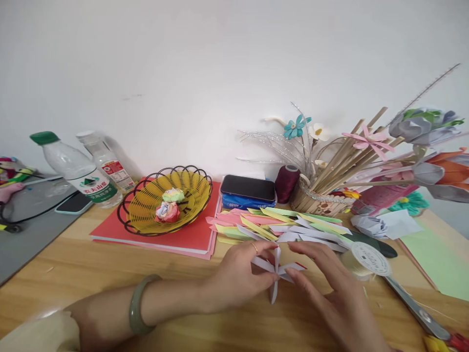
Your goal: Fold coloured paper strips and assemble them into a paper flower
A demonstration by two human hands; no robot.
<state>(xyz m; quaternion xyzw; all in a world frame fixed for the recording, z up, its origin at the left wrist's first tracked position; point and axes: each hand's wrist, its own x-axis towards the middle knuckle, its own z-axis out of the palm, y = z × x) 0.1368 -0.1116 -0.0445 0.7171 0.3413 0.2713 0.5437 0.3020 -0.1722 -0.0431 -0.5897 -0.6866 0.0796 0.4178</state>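
Left hand [238, 274] pinches the white paper star [277, 269]; right hand [335, 288], fingers parted, at its edge, folded strips [280, 228] just beyond

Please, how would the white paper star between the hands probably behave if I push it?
The white paper star is probably very light, being folded paper. Its slim arms could bend under a firm push. Because they spread outward, it seems unlikely to roll far.
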